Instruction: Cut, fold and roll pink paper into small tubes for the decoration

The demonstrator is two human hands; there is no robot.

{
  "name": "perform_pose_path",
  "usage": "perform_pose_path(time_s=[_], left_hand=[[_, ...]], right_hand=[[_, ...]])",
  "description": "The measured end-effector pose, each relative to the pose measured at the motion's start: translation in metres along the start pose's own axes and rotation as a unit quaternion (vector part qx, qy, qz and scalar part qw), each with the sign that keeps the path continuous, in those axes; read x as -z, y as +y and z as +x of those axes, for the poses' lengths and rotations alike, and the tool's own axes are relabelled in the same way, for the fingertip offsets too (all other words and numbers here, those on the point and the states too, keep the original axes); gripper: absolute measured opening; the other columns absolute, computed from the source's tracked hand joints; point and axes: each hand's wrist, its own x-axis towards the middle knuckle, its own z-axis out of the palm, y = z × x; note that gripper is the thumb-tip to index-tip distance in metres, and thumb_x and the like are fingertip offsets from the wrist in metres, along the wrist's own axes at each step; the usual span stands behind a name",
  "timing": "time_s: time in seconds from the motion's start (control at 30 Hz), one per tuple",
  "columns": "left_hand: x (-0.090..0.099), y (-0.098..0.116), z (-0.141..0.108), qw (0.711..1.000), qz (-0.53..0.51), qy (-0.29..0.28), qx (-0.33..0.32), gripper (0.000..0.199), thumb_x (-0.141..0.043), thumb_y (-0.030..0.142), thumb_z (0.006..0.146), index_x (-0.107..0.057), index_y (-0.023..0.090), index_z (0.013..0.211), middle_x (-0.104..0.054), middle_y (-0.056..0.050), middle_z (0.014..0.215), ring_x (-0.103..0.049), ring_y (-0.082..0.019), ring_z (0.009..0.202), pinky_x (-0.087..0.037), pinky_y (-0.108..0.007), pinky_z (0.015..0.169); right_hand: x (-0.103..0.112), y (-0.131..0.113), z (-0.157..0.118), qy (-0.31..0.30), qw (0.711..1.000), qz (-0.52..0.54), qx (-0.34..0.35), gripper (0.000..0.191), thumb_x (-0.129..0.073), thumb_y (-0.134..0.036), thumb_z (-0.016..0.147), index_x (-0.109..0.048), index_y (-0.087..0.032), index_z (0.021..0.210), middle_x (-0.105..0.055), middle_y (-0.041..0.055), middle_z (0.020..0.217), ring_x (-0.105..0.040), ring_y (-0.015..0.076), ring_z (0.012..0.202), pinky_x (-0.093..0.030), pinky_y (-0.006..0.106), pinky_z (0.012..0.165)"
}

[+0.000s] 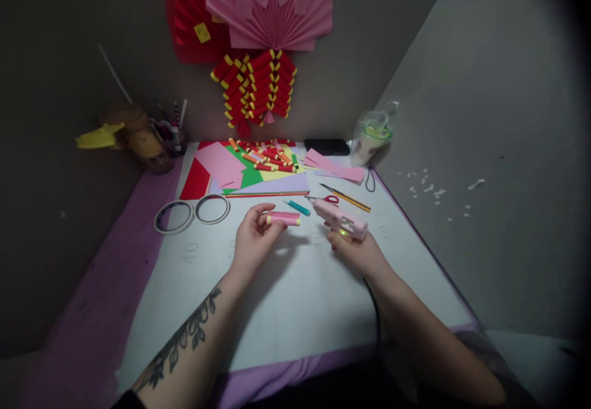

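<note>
In my left hand (258, 235) is a small pink paper roll (284, 218) with pale yellow ends, pinched between thumb and fingers above the white table sheet (295, 310). My right hand (353, 247) grips a light pink glue gun (339, 217), its nozzle pointing left toward the roll without touching it. A small light glows on the gun near my fingers. Beyond my hands lie a teal pen (297, 207), red-handled scissors (331, 199) partly behind the gun, and a yellow-and-black pencil-like tool (351, 200).
Two tape rings (174, 217) lie at the left. Coloured paper sheets (219, 162) and several small rolls (268, 157) cover the back. A black phone (327, 147) and a bagged cup (373, 138) stand back right. A dark cord (376, 310) runs down from the right hand.
</note>
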Motion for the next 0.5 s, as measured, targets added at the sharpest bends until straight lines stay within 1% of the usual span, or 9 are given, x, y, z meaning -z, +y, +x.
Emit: perform_pose_path(time_s=[0.03, 0.1, 0.17, 0.2, 0.27, 0.33, 0.37, 0.43, 0.5], left_hand=[[0.0, 0.0, 0.0, 1.0, -0.004, -0.002, 0.004, 0.041, -0.07, 0.031, 0.07, -0.055, 0.016, 0.105, -0.064, 0.002, 0.071, -0.064, -0.013, 0.067, -0.049, -0.024, 0.066], [0.001, 0.002, 0.001, 1.0, -0.011, 0.001, 0.017, 0.043, -0.072, 0.032, 0.069, -0.055, 0.016, 0.104, -0.065, 0.002, 0.071, -0.065, -0.014, 0.068, -0.049, -0.025, 0.068], [0.0, 0.004, 0.001, 0.999, -0.02, 0.007, 0.031, 0.045, -0.072, 0.033, 0.067, -0.055, 0.016, 0.105, -0.065, 0.001, 0.071, -0.065, -0.014, 0.068, -0.05, -0.025, 0.069], [0.0, 0.005, 0.001, 0.999, -0.023, 0.011, 0.037, 0.045, -0.073, 0.033, 0.067, -0.055, 0.016, 0.105, -0.065, 0.001, 0.072, -0.065, -0.014, 0.068, -0.05, -0.025, 0.069], [-0.001, 0.006, 0.001, 0.999, -0.03, 0.014, 0.044, 0.047, -0.074, 0.033, 0.066, -0.055, 0.015, 0.105, -0.065, 0.002, 0.072, -0.066, -0.014, 0.069, -0.05, -0.026, 0.07], [-0.002, 0.007, 0.001, 0.998, -0.034, 0.014, 0.049, 0.047, -0.074, 0.033, 0.065, -0.055, 0.015, 0.104, -0.064, 0.002, 0.07, -0.066, -0.014, 0.069, -0.05, -0.026, 0.071], [-0.003, 0.007, 0.0, 0.998, -0.034, 0.013, 0.051, 0.047, -0.075, 0.033, 0.065, -0.055, 0.015, 0.104, -0.064, 0.003, 0.07, -0.066, -0.015, 0.069, -0.05, -0.026, 0.071], [-0.004, 0.007, 0.0, 0.998, -0.032, 0.008, 0.054, 0.048, -0.075, 0.033, 0.065, -0.055, 0.016, 0.104, -0.064, 0.002, 0.07, -0.066, -0.014, 0.069, -0.05, -0.026, 0.071], [-0.005, 0.005, -0.001, 0.998, -0.027, 0.004, 0.057, 0.048, -0.075, 0.033, 0.066, -0.055, 0.015, 0.105, -0.064, 0.002, 0.071, -0.065, -0.014, 0.069, -0.05, -0.025, 0.07]], right_hand=[[0.003, 0.007, 0.0, 0.028, 0.999, 0.002, -0.031, 0.023, -0.068, -0.04, 0.074, -0.066, -0.017, 0.07, -0.069, 0.0041, 0.07, -0.066, 0.0194, 0.07, -0.054, 0.029, 0.063], [0.011, 0.02, -0.002, 0.089, 0.991, 0.06, -0.078, 0.029, -0.066, -0.044, 0.074, -0.061, -0.018, 0.065, -0.062, 0.0006, 0.057, -0.058, 0.0137, 0.053, -0.048, 0.024, 0.048], [0.024, 0.029, -0.004, 0.174, 0.964, 0.172, -0.107, 0.026, -0.067, -0.044, 0.072, -0.059, -0.019, 0.072, -0.059, -0.0022, 0.057, -0.056, 0.0114, 0.049, -0.046, 0.021, 0.043], [0.033, 0.032, -0.007, 0.219, 0.941, 0.229, -0.119, 0.025, -0.068, -0.041, 0.069, -0.059, -0.02, 0.077, -0.059, -0.0032, 0.059, -0.057, 0.0113, 0.05, -0.047, 0.021, 0.043], [0.053, 0.036, -0.014, 0.283, 0.9, 0.301, -0.141, 0.027, -0.071, -0.033, 0.062, -0.058, -0.021, 0.082, -0.06, -0.004, 0.065, -0.061, 0.0124, 0.055, -0.051, 0.023, 0.046], [0.074, 0.041, -0.026, 0.312, 0.881, 0.32, -0.156, 0.031, -0.072, -0.025, 0.056, -0.058, -0.021, 0.084, -0.063, -0.003, 0.072, -0.064, 0.0143, 0.061, -0.055, 0.025, 0.05], [0.084, 0.044, -0.032, 0.317, 0.881, 0.314, -0.157, 0.033, -0.073, -0.023, 0.055, -0.059, -0.021, 0.085, -0.064, -0.0024, 0.075, -0.065, 0.0151, 0.064, -0.056, 0.027, 0.052], [0.098, 0.05, -0.045, 0.306, 0.895, 0.285, -0.154, 0.032, -0.076, -0.023, 0.055, -0.059, -0.021, 0.082, -0.066, -0.0009, 0.076, -0.065, 0.0159, 0.067, -0.058, 0.029, 0.057], [0.106, 0.057, -0.055, 0.272, 0.918, 0.246, -0.155, 0.03, -0.079, -0.026, 0.056, -0.061, -0.019, 0.079, -0.066, 0.0009, 0.072, -0.065, 0.0155, 0.066, -0.057, 0.027, 0.06]])
